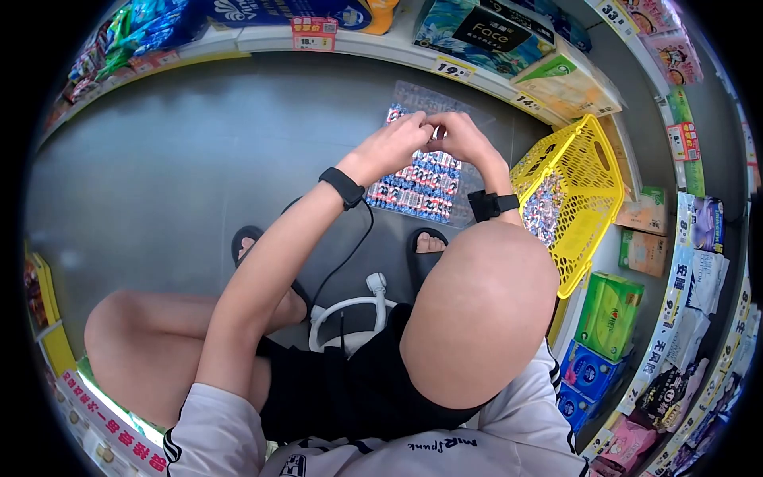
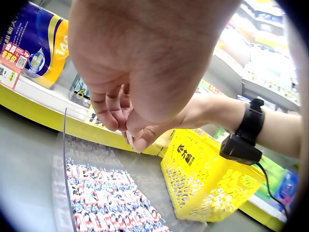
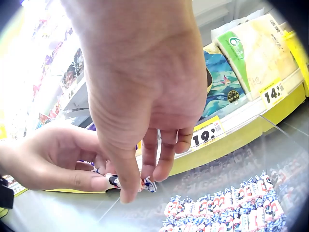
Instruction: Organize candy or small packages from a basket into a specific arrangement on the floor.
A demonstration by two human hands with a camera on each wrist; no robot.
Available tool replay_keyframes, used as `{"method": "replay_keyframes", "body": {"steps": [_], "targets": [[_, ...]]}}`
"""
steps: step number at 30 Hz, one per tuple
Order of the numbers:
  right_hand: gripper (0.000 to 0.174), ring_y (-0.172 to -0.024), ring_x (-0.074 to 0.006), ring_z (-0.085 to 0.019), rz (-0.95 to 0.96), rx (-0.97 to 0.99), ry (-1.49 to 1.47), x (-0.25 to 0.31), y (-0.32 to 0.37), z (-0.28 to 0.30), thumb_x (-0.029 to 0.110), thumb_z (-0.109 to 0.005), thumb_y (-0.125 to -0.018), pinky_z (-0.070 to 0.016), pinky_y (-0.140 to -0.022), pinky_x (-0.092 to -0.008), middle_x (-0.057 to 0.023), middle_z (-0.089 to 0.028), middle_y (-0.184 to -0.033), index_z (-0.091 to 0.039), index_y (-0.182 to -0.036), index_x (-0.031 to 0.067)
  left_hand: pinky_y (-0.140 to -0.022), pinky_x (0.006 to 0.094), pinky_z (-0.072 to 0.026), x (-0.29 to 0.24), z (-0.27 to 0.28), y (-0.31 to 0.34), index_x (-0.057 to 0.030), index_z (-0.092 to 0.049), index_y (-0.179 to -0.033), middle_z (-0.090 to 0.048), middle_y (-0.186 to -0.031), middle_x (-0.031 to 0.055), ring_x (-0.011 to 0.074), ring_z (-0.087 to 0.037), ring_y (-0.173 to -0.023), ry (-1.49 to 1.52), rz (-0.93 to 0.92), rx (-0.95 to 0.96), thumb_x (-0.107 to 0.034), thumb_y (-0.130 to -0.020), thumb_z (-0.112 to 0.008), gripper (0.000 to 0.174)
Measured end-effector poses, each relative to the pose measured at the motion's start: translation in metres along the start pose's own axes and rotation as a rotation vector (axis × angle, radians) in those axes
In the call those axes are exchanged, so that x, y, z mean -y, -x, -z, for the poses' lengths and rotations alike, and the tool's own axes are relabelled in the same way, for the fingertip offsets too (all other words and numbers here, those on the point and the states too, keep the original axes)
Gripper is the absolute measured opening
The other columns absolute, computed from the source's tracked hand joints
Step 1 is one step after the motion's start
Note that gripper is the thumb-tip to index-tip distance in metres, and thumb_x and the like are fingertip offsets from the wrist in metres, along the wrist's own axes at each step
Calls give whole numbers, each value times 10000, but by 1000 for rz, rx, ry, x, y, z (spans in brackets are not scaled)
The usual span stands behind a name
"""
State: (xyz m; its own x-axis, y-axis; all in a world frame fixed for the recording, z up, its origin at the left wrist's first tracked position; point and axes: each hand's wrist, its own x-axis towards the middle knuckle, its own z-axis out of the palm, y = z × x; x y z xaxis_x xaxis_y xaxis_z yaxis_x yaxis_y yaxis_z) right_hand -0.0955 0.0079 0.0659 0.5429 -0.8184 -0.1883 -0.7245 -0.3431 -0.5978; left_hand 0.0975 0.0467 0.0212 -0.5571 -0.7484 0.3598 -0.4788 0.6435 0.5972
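In the right wrist view both hands pinch one wrapped candy (image 3: 114, 181) with blue twisted ends. My left hand (image 1: 395, 145) holds one end with thumb and fingers, and my right hand (image 1: 465, 139) grips the other, fingertips close together. Beneath them, a clear plastic box (image 1: 465, 99) lies on the floor with rows of red, white and blue wrapped candies (image 1: 421, 187) inside. In the left wrist view the rows (image 2: 104, 193) fill the lower part of the box.
A yellow basket (image 1: 584, 230) holding many loose candies (image 1: 544, 208) leans at the right, beside the shelf. Shelves with tissue packs (image 1: 608, 314) curve along the top and right. A white round object (image 1: 377, 282) stands between the feet, and a black cable hangs from the left wrist.
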Motion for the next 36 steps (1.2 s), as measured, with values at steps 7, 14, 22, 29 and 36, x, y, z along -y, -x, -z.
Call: {"method": "replay_keyframes", "body": {"steps": [7, 14, 22, 29, 36], "targets": [[396, -875, -356, -703, -4, 7, -11, 13, 6, 1, 110, -859, -724, -532, -783, -432, -192, -744, -945, -730, -1088, 25, -889, 487, -498, -6, 9, 6, 25, -590, -1040, -571, -1066, 195, 409, -582, -1070, -63, -35, 8, 89, -823, -582, 226], [400, -884, -350, -704, -9, 15, -14, 22, 11, 3, 115, -859, -726, -535, -797, -426, -189, -747, -948, -730, -1095, 27, -895, 478, -501, -13, 14, 10, 25, -586, -1043, -578, -1077, 194, 400, -583, -1075, -117, -59, 11, 124, -786, -580, 276], [404, -913, -374, -705, 36, -6, -14, 13, 6, -14, 107, -843, -737, -540, -813, -441, -196, -743, -957, -730, -1119, 39, -913, 468, -508, -4, 8, 19, 30, -594, -1075, -573, -1095, 194, 397, -587, -1081, -138, -69, 6, 97, -802, -574, 281], [318, -882, -370, -724, -166, -165, -23, -13, 2, -35, 149, -796, -796, -564, -807, -450, -185, -749, -896, -742, -1098, 63, -877, 463, -575, -13, -12, 15, 68, -538, -1228, -554, -1185, 224, 408, -610, -1079, -283, 128, 41, 74, -806, -595, 426], [339, -955, -387, -731, -419, -257, 14, -67, -29, -77, 209, -816, -775, -576, -879, -450, -221, -753, -931, -764, -1082, 76, -839, 439, -610, -13, -59, 11, 171, -490, -1295, -556, -1215, 275, 407, -631, -1114, -334, 357, 180, 31, -794, -640, 542]]}}
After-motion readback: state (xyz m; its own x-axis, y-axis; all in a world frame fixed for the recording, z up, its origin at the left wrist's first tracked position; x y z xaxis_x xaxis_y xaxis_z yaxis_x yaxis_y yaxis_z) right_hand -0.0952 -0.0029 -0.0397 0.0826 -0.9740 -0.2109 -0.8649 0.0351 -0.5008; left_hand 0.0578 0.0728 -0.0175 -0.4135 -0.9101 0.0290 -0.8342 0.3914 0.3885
